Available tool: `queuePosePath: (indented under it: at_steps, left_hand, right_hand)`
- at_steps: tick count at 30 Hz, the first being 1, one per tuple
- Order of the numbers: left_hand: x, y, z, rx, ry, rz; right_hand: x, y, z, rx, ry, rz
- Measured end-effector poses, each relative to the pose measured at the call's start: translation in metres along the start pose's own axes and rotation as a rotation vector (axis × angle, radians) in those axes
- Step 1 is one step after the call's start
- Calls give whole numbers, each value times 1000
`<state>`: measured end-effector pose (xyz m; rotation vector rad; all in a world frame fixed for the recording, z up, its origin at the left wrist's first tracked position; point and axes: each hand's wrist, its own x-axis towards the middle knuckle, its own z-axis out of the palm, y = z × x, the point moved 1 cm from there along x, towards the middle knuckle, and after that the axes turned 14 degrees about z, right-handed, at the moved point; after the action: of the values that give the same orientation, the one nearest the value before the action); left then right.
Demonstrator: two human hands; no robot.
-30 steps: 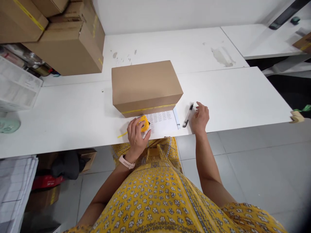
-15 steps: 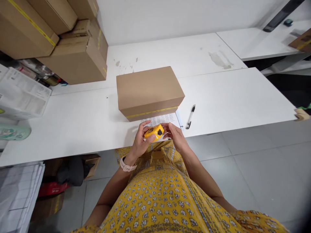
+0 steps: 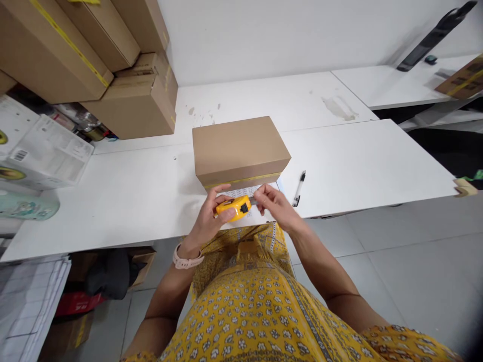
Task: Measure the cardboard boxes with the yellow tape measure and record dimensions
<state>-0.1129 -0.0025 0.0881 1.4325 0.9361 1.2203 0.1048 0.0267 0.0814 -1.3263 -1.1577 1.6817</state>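
My left hand (image 3: 209,217) grips a yellow tape measure (image 3: 234,207) just above the near edge of the white table (image 3: 128,196). My right hand (image 3: 273,202) pinches the tape's end at the case's right side. Directly behind both hands sits a closed brown cardboard box (image 3: 239,148) with a yellow tape strip along its front. A printed sheet of paper (image 3: 245,193) lies under the box's front edge, partly hidden by my hands. A black and white pen (image 3: 299,188) lies on the table to the right of my right hand.
Stacked cardboard boxes (image 3: 113,65) fill the back left of the table. White printed cartons (image 3: 41,151) and a pale green object (image 3: 28,207) sit at the far left. More boxes and papers (image 3: 33,296) are under the table. A second white desk (image 3: 392,80) stands at the right.
My left hand lifted the tape measure off the table. My right hand left the pen and came over to the tape measure, pinching its end.
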Motion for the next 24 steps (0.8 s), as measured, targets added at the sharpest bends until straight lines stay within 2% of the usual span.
queuePosePath:
  at_steps: [2,5,7,9,12,15,19,24]
  left_hand:
    - [15,15,-19,34,73,26]
    - [45,37,-62,135,220,98]
    - [65,45,-93,185,291,114]
    - [82,48,-122,210,328,97]
    - [98,43,-155,225,316,26]
    - [106,36,-174,245,289,-15]
    - [111,32,-184,244,259,-30]
    - [118,31,-181,255,225,-38]
  right_hand:
    - [15,-23,-26,47,74,-65]
    - [50,-60,-80,78,265,-194]
    - [76,-79,-108,64,334,-209]
    - [100,-87,-123,43,344,-177]
    - [126,-86,-121,29,319,-110]
    - [137,-81,-107,4,347,-45]
    - [136,-78,-97,-89,438,15]
    - [132,-79,-91,-206,480,29]
